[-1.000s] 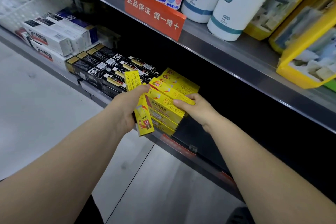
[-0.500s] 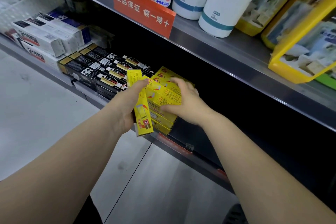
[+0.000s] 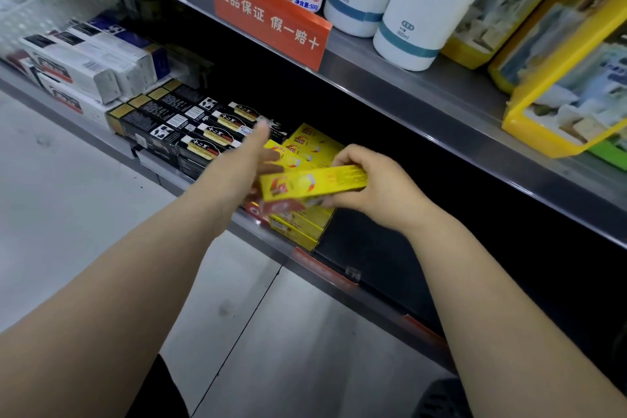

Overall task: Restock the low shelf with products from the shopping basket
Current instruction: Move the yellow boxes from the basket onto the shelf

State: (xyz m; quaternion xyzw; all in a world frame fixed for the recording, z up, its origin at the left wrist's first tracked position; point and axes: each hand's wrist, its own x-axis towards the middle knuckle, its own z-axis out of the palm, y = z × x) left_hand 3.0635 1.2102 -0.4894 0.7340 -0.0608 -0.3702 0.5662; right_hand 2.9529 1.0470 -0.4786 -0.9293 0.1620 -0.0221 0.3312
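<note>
- Glossy yellow cardboard box point(image 3: 314, 184)
- Brushed grey metal shelf edge point(image 3: 424, 92)
- Smooth white plastic bottles point(image 3: 424, 10)
- Matt pale floor tiles point(image 3: 68, 214)

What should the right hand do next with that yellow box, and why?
Probably turn the yellow box to match the yellow stack and set it on top. The right hand grips it crosswise over the stack on the low shelf, and the left hand is open beside its end, holding nothing.
</note>
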